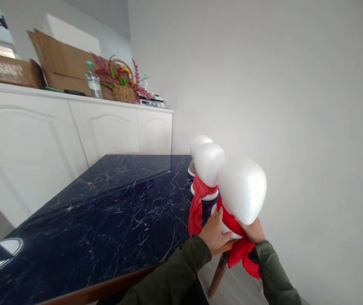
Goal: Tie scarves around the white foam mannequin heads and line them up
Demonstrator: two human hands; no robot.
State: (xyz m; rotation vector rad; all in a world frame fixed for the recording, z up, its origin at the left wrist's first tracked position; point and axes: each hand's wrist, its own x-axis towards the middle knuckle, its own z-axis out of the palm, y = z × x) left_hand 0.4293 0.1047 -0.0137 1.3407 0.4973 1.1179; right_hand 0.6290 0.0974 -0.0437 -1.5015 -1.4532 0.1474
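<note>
Three foam heads are lined up along the right edge of the bench (pixel 105 203). The nearest head (pixel 242 191) is clamped in the grip of the left hand (pixel 214 232) and right hand (pixel 254 232), a red scarf (pixel 239 252) being tied around it. A second scarf (pixel 196 212) is seen on the middle head (pixel 209 165). A basket (pixel 123 93) and bottle (pixel 94 84) are placed on a white cabinet (pixel 73 127) at upper left

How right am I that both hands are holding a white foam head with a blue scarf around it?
One detail is off: the scarf is red, not blue. The head view shows the left hand and right hand holding the white foam head with the red scarf around it.
</note>
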